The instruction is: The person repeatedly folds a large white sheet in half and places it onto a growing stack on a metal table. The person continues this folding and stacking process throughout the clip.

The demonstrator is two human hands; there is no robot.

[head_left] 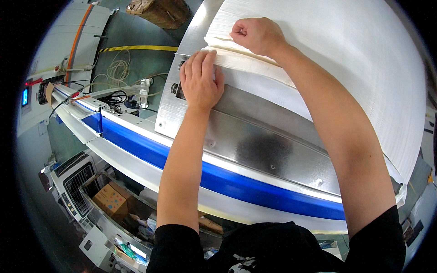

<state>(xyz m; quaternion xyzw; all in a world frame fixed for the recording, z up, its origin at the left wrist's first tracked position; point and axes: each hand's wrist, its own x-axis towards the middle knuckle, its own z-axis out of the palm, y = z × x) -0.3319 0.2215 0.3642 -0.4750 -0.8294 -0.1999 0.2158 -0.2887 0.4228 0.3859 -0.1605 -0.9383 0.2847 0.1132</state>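
A large stack of thin white sheets (346, 59), with fine layered edges, fills the upper right of the head view. My left hand (200, 81) lies palm down at the near left corner of the stack, fingers stretched out and fingertips at a loose cream-white fold (246, 59). Its palm is over the edge of a metal frame (264, 132). Farther up, my right hand (258, 36) is curled closed just above the stack's left edge, beside a gap between layers. Whatever its fingers hold, if anything, is hidden.
A blue conveyor belt (255, 193) runs along the near side, between me and the metal frame. Coiled cables (119, 68) lie on the floor at left. A bin (98, 193) with a cardboard box (110, 200) stands at lower left. A brown wrapped bundle (159, 12) sits at the top.
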